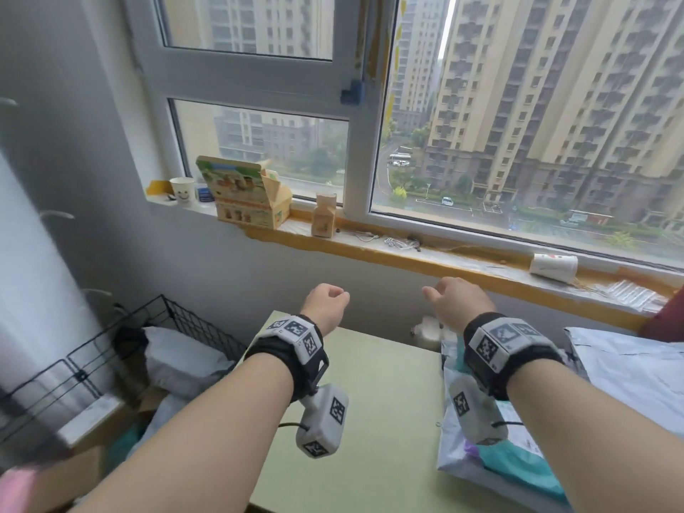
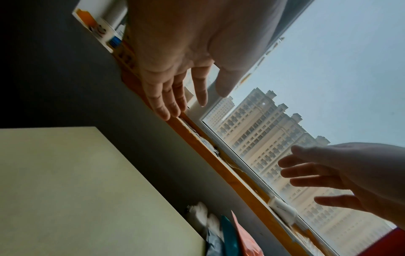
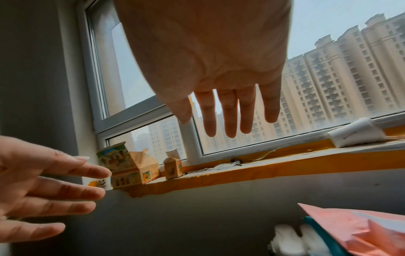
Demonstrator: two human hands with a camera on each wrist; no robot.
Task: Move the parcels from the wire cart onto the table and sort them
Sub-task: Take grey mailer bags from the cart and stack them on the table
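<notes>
since both my hands are up in the air over the table (image 1: 355, 401) with nothing in them, the risk i see lies in the next reach. parcels (image 1: 181, 361) are still in the cart (image 1: 111, 349) at my left, well apart from either hand, and my head is turned to the window, not to them. a reach made without looking could snag my left wrist unit on the wire rim, i judge, or catch a soft bag by one corner so it slips. the pile (image 1: 629, 368) already on the table at my right looks loose and near the edge, so another bag dropped onto it could slide some off. sorting could go astray too, as the labels cannot be read from here.

my left hand (image 1: 325, 307) is held out ahead, palm down, fingers relaxed and nearly straight, empty. my right hand (image 1: 457, 301) is level with it, just beside, fingers spread and drooping, also empty.
</notes>
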